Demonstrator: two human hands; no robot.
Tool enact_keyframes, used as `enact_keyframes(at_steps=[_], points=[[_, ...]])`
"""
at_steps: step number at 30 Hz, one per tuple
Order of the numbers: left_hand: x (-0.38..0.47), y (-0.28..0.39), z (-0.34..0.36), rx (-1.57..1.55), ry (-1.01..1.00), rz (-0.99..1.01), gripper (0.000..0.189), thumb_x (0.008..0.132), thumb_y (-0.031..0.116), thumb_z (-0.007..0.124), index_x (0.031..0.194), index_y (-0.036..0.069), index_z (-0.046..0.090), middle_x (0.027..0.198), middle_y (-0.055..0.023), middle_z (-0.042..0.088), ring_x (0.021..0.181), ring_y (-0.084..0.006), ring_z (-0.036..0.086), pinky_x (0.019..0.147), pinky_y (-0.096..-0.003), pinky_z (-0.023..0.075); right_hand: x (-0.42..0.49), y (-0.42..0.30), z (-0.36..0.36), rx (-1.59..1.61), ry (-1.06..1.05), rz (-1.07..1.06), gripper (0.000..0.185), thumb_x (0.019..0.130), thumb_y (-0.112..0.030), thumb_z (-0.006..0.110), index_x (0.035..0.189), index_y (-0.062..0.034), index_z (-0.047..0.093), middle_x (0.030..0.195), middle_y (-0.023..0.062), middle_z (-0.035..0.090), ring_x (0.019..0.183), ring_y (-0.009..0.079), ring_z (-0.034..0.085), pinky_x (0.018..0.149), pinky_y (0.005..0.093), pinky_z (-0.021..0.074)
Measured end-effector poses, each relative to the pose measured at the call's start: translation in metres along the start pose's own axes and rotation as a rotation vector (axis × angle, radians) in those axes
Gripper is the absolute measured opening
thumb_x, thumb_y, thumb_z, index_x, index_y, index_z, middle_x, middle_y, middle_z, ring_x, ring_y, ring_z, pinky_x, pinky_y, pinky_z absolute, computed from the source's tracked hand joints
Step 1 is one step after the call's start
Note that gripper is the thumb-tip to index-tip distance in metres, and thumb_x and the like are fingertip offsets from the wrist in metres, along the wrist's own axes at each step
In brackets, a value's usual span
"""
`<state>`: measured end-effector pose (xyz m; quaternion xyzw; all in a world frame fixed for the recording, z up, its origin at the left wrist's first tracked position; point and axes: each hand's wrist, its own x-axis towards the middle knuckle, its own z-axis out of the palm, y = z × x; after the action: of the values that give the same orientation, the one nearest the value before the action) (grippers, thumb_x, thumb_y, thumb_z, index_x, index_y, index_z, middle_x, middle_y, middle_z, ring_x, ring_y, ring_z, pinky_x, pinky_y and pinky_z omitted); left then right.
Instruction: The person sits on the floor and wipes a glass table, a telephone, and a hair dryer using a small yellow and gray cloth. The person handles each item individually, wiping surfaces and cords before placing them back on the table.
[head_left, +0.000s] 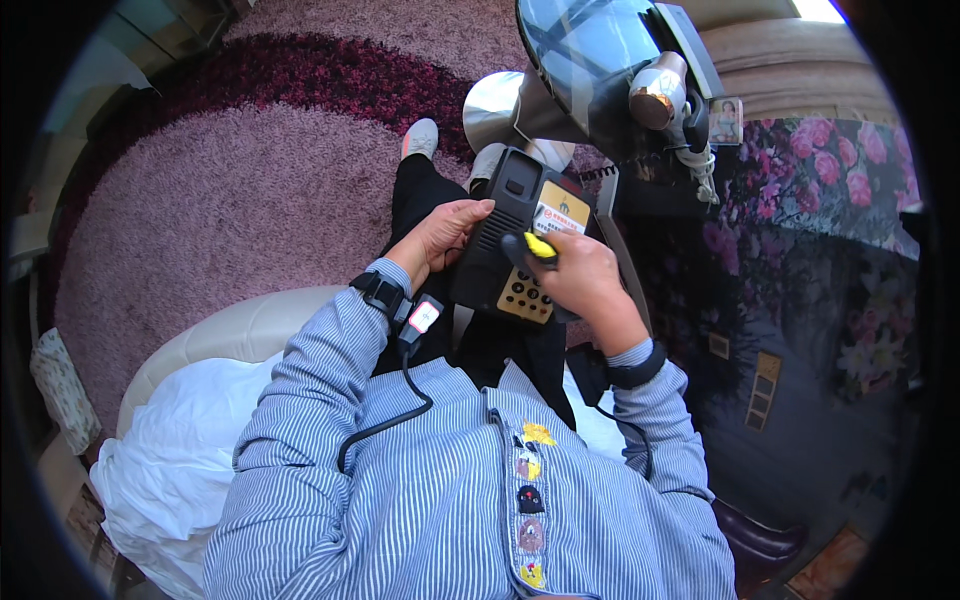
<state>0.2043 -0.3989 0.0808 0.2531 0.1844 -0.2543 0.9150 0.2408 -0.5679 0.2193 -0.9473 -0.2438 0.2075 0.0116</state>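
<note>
A black desk telephone base (487, 262) is tilted over my lap, its handset cradle uncovered. My left hand (442, 234) grips its left edge, thumb on top. In my right hand (585, 274) is a small hand tool (538, 245) with yellow and dark parts, held over the middle of the telephone. Motion blur hides what kind of tool it is. Below that hand, the gold keypad (526, 296) with black keys partly shows. A gold faceplate (564, 199) with a white printed sticker lies above it. A black coiled cord (598, 173) shows beyond the upper right corner.
A round glass-topped table (589, 52) stands ahead on a shiny metal base. A hair dryer (658, 94) with a bundled white cord (701, 172) is beside it. Floral wall covering (832, 165) and switch plates (763, 390) are right; white bedding (180, 442) lies left, above pink carpet (225, 195).
</note>
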Motion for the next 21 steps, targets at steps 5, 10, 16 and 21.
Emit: enact_keyframes(at_steps=[5,10,16,21], points=[[0.003,0.001,-0.007,0.016,-0.019,-0.035,0.028,0.088,0.033,0.065,0.098,0.008,0.064,0.078,-0.0005,0.068,0.050,-0.0007,0.056,0.039,-0.0113,0.0423,0.003,0.025,-0.004,0.138,0.219,-0.061,0.030,0.080,-0.028,0.067,0.096,-0.0027,0.070,0.098,0.0155,0.068,0.087,0.0304,0.066,0.079,0.0379,0.0530],[0.006,-0.001,-0.012,0.015,-0.026,-0.040,0.025,0.089,0.033,0.066,0.097,0.009,0.065,0.076,0.0013,0.067,0.050,-0.0001,0.055,0.039,-0.0108,0.0390,0.008,0.019,-0.002,0.359,0.274,-0.068,0.042,0.061,-0.001,0.075,0.101,-0.0085,0.068,0.104,0.0105,0.067,0.100,0.0303,0.063,0.089,0.0371,0.0495],[0.001,0.001,-0.002,0.057,0.062,-0.037,0.025,0.089,0.037,0.064,0.094,0.012,0.060,0.067,0.0064,0.059,0.041,0.0021,0.044,0.035,-0.0101,0.0335,0.018,-0.005,0.005,-0.103,0.223,-0.296,0.038,0.055,-0.002,0.075,0.091,-0.0140,0.070,0.091,0.0037,0.065,0.093,0.0264,0.060,0.081,0.0355,0.0504],[0.002,0.001,-0.005,0.106,0.075,-0.047,0.022,0.089,0.037,0.064,0.091,0.015,0.059,0.064,0.0082,0.056,0.041,0.0018,0.042,0.034,-0.0106,0.0325,0.033,-0.018,0.010,-0.113,0.297,-0.389,0.035,0.056,-0.004,0.075,0.090,-0.0129,0.071,0.086,0.0034,0.063,0.086,0.0253,0.060,0.076,0.0348,0.0492]])
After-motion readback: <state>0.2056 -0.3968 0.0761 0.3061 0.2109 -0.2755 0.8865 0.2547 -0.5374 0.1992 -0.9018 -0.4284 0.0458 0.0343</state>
